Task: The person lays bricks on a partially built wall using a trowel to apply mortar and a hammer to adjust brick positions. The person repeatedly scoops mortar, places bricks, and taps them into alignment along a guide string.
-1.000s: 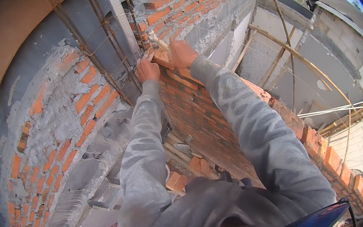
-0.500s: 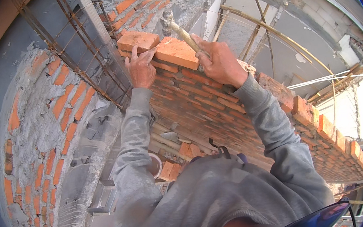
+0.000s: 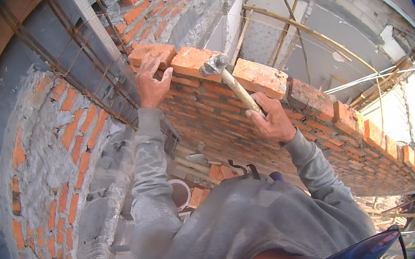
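Note:
My right hand (image 3: 270, 118) grips the wooden handle of a hammer (image 3: 227, 81). Its grey metal head rests against the side of an orange brick (image 3: 190, 60) on the top course of a red brick wall (image 3: 249, 129). My left hand (image 3: 150, 83) lies flat on the wall's face just under the end brick (image 3: 152, 52), fingers spread and touching it. Another top brick (image 3: 260, 76) sits to the right of the hammer. Both arms wear grey sleeves.
Rusty steel rebar (image 3: 78, 47) runs up a column on the left, beside a rough mortared brick wall (image 3: 49, 149). Bamboo scaffold poles (image 3: 304, 29) and neighbouring roofs lie beyond the wall. A white bucket (image 3: 181, 192) and loose bricks sit below.
My right hand has dropped down the wall with the hammer, whose head now meets the top brick. My left hand stays at the end brick. The view has tilted downward.

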A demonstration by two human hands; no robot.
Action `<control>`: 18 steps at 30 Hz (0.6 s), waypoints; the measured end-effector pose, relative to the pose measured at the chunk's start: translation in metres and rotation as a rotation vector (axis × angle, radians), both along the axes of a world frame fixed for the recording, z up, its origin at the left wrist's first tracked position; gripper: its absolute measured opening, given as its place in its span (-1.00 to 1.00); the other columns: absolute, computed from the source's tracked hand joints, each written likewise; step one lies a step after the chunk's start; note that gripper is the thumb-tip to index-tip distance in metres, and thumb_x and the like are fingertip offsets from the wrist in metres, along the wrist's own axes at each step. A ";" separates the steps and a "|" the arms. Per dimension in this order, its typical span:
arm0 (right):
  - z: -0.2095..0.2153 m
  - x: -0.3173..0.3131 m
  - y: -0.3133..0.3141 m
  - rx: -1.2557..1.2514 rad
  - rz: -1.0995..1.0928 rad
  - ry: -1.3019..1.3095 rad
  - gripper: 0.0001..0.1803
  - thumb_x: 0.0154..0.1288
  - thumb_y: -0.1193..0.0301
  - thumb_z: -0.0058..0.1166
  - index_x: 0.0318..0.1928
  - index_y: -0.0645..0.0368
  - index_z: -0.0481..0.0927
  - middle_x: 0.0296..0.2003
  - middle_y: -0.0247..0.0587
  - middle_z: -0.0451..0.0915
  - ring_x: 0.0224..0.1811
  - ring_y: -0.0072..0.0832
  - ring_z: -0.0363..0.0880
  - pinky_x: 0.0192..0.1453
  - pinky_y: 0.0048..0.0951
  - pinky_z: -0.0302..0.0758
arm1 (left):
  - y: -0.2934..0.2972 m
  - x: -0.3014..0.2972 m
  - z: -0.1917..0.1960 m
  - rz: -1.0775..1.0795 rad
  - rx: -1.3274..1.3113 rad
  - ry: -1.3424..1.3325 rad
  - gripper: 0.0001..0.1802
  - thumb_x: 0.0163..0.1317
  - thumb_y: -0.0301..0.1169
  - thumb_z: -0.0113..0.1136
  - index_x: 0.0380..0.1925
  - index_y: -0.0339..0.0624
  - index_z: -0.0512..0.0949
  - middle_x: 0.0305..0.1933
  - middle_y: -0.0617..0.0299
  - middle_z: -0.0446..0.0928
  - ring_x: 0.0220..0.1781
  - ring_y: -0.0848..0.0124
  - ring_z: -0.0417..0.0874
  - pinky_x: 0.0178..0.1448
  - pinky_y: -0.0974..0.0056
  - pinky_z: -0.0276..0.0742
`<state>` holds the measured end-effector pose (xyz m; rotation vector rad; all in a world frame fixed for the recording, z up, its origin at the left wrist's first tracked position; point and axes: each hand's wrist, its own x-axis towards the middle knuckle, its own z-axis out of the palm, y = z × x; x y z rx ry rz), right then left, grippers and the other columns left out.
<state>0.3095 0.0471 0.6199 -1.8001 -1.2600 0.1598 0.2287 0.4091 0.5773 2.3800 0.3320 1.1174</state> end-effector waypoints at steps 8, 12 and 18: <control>0.024 0.007 0.006 0.063 -0.047 -0.281 -0.45 0.39 0.46 0.19 0.35 0.38 0.46 -0.27 0.21 0.65 -0.30 0.04 0.69 -0.18 -0.07 0.57 | 0.000 0.087 0.078 -0.279 0.607 0.877 0.19 -0.30 -0.30 0.73 0.50 0.06 0.39 0.57 0.11 0.37 0.64 0.01 0.23 0.63 -0.02 0.32; 0.037 0.036 0.024 0.040 -0.106 -0.498 -0.38 0.39 0.47 0.18 0.40 0.41 0.37 -0.27 0.25 0.65 -0.26 0.11 0.69 -0.12 -0.02 0.59 | -0.008 0.102 0.085 -0.408 0.441 0.997 0.11 -0.43 -0.32 0.74 0.34 -0.06 0.52 0.25 0.07 0.63 0.33 0.06 0.58 0.43 0.07 0.54; 0.030 0.051 0.044 -0.083 -0.096 -0.522 -0.42 0.32 0.53 0.17 0.30 0.53 0.39 -0.37 0.25 0.62 -0.30 0.14 0.66 -0.16 0.01 0.58 | -0.006 0.110 0.088 -0.357 0.411 1.086 -0.12 -0.45 -0.36 0.71 0.08 -0.24 0.64 -0.03 0.01 0.73 0.08 0.08 0.74 0.15 0.11 0.71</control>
